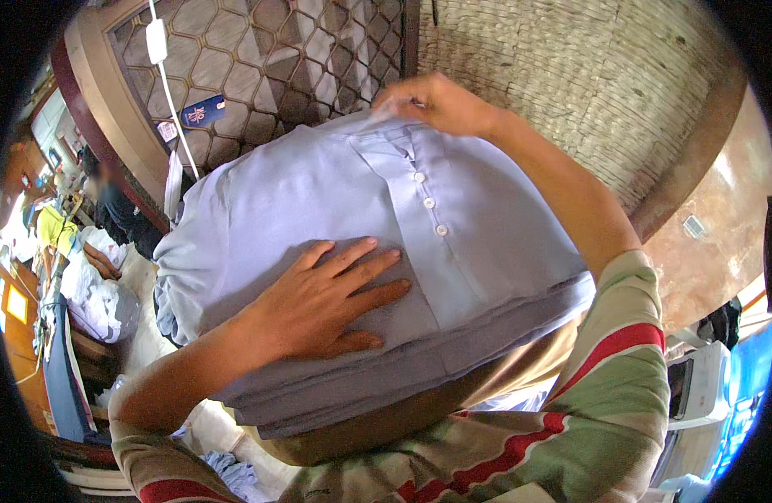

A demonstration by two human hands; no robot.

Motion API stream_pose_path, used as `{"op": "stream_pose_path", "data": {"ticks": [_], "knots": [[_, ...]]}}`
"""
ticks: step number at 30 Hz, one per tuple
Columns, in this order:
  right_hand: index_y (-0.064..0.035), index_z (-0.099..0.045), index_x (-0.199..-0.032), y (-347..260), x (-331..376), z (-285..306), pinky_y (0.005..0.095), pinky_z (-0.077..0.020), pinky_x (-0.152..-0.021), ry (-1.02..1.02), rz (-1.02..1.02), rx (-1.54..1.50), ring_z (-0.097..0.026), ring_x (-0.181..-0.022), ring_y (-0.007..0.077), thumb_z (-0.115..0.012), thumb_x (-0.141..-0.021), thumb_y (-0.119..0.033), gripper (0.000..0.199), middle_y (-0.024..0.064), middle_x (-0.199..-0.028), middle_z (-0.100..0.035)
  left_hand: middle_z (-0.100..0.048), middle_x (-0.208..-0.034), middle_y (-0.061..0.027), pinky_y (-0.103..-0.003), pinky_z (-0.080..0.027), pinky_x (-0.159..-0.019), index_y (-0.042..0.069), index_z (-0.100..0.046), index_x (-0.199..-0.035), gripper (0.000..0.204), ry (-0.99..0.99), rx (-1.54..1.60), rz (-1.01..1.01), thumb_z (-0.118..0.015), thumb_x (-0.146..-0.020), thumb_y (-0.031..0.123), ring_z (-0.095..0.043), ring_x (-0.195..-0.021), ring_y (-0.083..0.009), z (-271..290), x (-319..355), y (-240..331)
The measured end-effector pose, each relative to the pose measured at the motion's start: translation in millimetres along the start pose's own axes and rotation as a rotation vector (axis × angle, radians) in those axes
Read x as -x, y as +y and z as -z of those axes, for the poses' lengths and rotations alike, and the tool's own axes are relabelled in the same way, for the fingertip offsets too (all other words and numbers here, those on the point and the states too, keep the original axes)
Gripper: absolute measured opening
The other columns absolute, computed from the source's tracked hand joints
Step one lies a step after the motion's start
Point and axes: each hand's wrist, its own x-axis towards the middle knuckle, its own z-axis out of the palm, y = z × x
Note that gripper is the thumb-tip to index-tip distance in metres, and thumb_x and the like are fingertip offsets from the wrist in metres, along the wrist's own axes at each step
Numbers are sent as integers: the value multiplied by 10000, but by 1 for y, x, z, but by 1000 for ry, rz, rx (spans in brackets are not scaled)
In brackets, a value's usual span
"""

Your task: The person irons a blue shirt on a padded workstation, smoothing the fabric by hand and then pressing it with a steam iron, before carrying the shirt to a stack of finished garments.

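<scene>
A light blue-grey shirt (302,193) with a placket of white buttons lies spread on top of a stack of similar folded garments (487,339). My left hand (331,293) rests flat on the shirt, left of the placket, with its fingers apart. At the far end, my right hand (432,102) is closed on the fabric near the shirt's neck. That hand is slightly blurred, and its fingertips are partly hidden. Gathered cloth (178,277) bunches at the shirt's left side.
A metal grille (269,67) stands beyond the shirt, with a white cord (170,92) and a dark blue tag (203,111) in front. A woven panel (562,92) is at the far right. Cloth heaps (97,285) and a person in yellow (55,228) are at left.
</scene>
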Motion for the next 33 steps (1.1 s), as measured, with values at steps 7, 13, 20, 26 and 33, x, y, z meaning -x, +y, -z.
{"op": "stream_pose_path", "data": {"ticks": [7, 13, 20, 26, 33], "knots": [[-25, -506, -1207, 17, -28, 2, 384, -457, -860, 589, -422, 92, -585, -985, 338, -598, -816, -413, 559, 213, -1065, -596, -364, -1393, -92, -478, -297, -987, 203, -466, -1289, 583, -40, 10, -26, -568, -791, 488, -335, -1278, -282, 4, -2, 7], [-28, -554, -1085, 27, 39, 3, 395, -417, -898, -24, -385, 128, -544, -1013, 324, -507, -902, -348, 372, 148, -1060, -583, -455, -1314, -114, -443, -396, -923, 143, -507, -1244, 491, 184, 81, 42, -537, -838, 417, -474, -1160, -293, 7, -7, -9], [-54, -529, -933, 19, 38, -20, 462, -408, -827, 104, -117, 205, -522, -949, 353, -478, -903, -283, 237, 157, -948, -542, -621, -978, -140, -389, -452, -806, 42, -573, -1054, 295, 291, 374, 554, -533, -865, 264, -586, -959, -316, 7, -98, -123], [-31, -520, -928, 28, 39, -28, 416, -413, -800, 307, -62, 171, -519, -913, 340, -510, -894, -190, 162, 147, -913, -545, -625, -902, -120, -383, -441, -731, 52, -538, -975, 228, 219, 341, 506, -544, -860, 249, -599, -860, -274, -6, -103, -149], [-63, -554, -966, 18, 23, -27, 427, -421, -855, 231, -37, 194, -530, -988, 340, -533, -883, -304, 255, 133, -972, -575, -618, -968, -93, -373, -437, -770, 96, -535, -1052, 245, 244, 434, 552, -547, -859, 247, -599, -903, -278, -4, -114, -149]]}}
